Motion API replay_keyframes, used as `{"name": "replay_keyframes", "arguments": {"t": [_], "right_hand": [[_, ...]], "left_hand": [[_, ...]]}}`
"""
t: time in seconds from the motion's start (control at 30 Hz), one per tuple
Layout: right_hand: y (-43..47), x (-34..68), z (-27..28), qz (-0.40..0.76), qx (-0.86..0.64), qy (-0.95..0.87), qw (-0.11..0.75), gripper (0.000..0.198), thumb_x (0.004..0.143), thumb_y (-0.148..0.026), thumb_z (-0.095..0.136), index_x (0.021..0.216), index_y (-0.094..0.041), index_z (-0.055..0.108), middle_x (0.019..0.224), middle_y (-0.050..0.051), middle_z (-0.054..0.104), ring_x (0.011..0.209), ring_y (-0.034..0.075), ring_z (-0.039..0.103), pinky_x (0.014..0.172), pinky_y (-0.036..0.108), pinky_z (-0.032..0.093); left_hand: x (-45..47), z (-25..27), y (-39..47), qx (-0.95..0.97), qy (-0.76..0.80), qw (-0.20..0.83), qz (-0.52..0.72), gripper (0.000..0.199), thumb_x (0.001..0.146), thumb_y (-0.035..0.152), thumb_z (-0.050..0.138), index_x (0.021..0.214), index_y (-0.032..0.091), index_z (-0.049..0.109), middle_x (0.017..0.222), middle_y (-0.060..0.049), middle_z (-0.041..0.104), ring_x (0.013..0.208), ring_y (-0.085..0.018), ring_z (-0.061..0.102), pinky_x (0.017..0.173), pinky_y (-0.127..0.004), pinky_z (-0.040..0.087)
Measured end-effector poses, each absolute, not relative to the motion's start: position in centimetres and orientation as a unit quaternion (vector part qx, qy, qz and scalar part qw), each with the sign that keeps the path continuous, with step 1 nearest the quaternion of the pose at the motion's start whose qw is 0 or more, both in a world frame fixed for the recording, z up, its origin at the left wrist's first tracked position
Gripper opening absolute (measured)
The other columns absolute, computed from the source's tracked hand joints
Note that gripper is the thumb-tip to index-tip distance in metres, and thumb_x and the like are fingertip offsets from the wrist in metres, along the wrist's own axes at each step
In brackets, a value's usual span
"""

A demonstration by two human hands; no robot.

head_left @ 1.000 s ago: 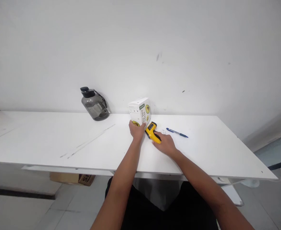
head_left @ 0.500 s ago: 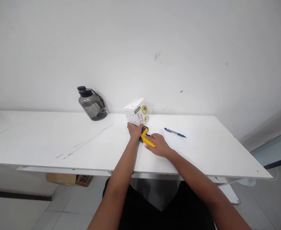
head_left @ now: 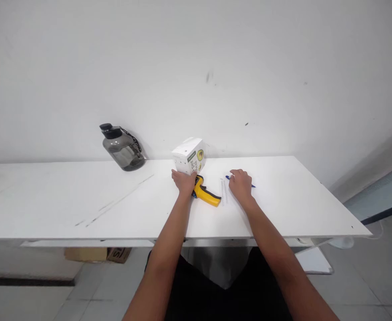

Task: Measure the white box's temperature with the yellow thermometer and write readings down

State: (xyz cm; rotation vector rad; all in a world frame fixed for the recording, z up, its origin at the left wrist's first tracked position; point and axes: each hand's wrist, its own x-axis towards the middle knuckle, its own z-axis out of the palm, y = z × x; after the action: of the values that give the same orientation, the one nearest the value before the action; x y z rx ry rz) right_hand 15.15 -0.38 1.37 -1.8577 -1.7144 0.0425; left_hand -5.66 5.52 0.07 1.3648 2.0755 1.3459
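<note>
Two printed avocados showed on the right face of the white box, next to a dark green label and tall dark lettering that ran up the side, its lower part covered by my thumb. The box stood on the white desk, close to the wall, with one corner towards me and a small dark mark on its pale top. My left hand had hold of it low on the near corner, fingers spread to one side and thumb to the other. Just beside that wrist lay the thermometer gun, bright yellow, with a black strip along its grip and a dark trigger; its head was partly behind my hand and its handle pointed to the right. My right hand was over the blue pen, fingers loosely curled, both pen ends poking out; I could not tell whether they gripped it. Beneath was white paper with faint lines of text. Well to the left stood a smoky grey bottle.
</note>
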Motion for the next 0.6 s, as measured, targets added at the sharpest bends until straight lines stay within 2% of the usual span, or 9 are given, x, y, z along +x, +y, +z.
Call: {"name": "replay_keyframes", "arguments": {"t": [0.1,0.2,0.3,0.4,0.5,0.6], "right_hand": [[-0.1,15.1,0.8,0.015,-0.743,-0.638,0.202,0.042,0.087,-0.006,0.041,0.121,-0.014,0.063,0.123,0.016,0.062,0.113,0.028,0.053,0.093,0.039,0.035],[0.0,14.7,0.3,0.028,-0.746,-0.648,0.150,0.043,0.085,-0.004,0.041,0.121,-0.014,0.062,0.122,0.016,0.061,0.113,0.027,0.053,0.090,0.037,0.036],[0.4,14.7,0.0,0.035,-0.741,-0.655,0.146,0.041,0.088,-0.004,0.039,0.120,-0.015,0.062,0.120,0.015,0.062,0.110,0.025,0.054,0.083,0.032,0.038],[0.6,15.1,0.1,0.028,-0.743,-0.651,0.155,0.036,0.092,-0.009,0.039,0.118,-0.014,0.064,0.119,0.015,0.062,0.109,0.025,0.054,0.082,0.032,0.039],[0.8,15.3,0.3,0.028,-0.746,-0.649,0.150,0.033,0.093,-0.013,0.040,0.114,-0.013,0.066,0.117,0.016,0.063,0.109,0.026,0.054,0.082,0.033,0.040],[1.0,15.4,0.3,0.036,-0.747,-0.648,0.145,0.031,0.094,-0.014,0.041,0.111,-0.014,0.067,0.116,0.016,0.063,0.109,0.027,0.055,0.081,0.034,0.041]], "left_hand": [[-4.7,1.3,4.3,0.478,0.726,0.116,0.480,0.101,0.077,0.045,0.067,0.150,0.009,0.006,0.159,-0.026,0.013,0.151,-0.037,0.009,0.123,-0.052,0.016],[-3.7,2.0,3.1,0.573,0.654,0.007,0.494,0.089,0.084,0.041,0.059,0.150,0.008,0.010,0.160,-0.026,0.011,0.152,-0.036,0.004,0.123,-0.053,0.011],[-2.5,2.0,2.0,0.694,0.526,-0.066,0.486,0.075,0.089,0.043,0.053,0.149,0.012,0.020,0.157,-0.023,0.025,0.151,-0.033,0.014,0.121,-0.054,0.018],[-1.3,1.9,0.9,0.784,0.431,-0.082,0.439,0.067,0.090,0.050,0.051,0.144,0.016,0.033,0.151,-0.020,0.039,0.148,-0.034,0.024,0.118,-0.055,0.023],[-0.5,2.0,-0.2,0.876,0.351,-0.036,0.328,0.065,0.091,0.057,0.048,0.141,0.017,0.042,0.147,-0.017,0.046,0.142,-0.032,0.036,0.116,-0.050,0.028],[-0.2,2.2,-0.6,0.927,0.314,0.034,0.201,0.057,0.092,0.061,0.043,0.127,0.018,0.057,0.120,-0.012,0.067,0.115,-0.027,0.061,0.107,-0.044,0.039]]}}
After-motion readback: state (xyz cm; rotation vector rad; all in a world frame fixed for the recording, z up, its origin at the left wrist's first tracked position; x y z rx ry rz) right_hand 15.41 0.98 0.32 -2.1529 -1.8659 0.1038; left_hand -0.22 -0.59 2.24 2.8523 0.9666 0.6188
